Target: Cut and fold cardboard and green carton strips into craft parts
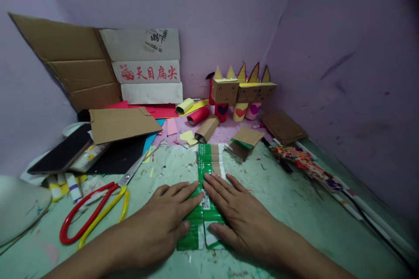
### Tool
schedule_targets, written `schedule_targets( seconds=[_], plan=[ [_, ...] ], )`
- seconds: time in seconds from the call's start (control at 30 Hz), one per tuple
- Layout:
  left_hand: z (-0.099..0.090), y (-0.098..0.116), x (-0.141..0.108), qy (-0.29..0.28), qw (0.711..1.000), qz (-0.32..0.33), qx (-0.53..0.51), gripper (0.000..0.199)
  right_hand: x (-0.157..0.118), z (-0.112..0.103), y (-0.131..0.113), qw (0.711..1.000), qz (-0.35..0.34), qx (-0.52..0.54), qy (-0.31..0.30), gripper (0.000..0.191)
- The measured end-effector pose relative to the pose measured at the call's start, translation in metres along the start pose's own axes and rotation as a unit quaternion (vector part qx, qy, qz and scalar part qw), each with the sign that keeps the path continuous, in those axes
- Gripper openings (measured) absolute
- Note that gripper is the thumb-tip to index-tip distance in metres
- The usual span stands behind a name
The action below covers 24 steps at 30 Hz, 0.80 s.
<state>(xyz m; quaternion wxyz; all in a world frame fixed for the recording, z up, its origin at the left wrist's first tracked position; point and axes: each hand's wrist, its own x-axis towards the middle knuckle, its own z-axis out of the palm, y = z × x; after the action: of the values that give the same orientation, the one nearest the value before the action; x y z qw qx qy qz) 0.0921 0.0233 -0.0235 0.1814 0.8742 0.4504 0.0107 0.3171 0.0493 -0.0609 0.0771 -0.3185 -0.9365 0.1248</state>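
Observation:
A long green and white printed strip (205, 161) with a brown patch lies on the table in front of me, running away from me. Its near part shows a lengthwise split between two green pieces. My left hand (166, 216) lies flat on the left piece, fingers stretched out over it. On the right piece rests my right hand (237, 213), palm down, its fingers extended and the thumb on a white patch. Parts of both pieces are hidden under the hands.
Scissors (127, 177) with red and yellow handles lie left of my hands. Behind stand cardboard figures (225, 91) and an opened cardboard box (147, 69). Paper rolls (198, 116) and a folded brown piece (246, 138) lie beyond the strip. A patterned pouch (307, 165) is at right.

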Motion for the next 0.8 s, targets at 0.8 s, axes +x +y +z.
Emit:
schedule_targets(
  seconds=[0.8],
  plan=[
    [0.028, -0.004, -0.006, 0.113, 0.989, 0.011, -0.091, 0.054, 0.001, 0.002, -0.001, 1.000, 0.004, -0.016, -0.003, 0.065]
  ],
)
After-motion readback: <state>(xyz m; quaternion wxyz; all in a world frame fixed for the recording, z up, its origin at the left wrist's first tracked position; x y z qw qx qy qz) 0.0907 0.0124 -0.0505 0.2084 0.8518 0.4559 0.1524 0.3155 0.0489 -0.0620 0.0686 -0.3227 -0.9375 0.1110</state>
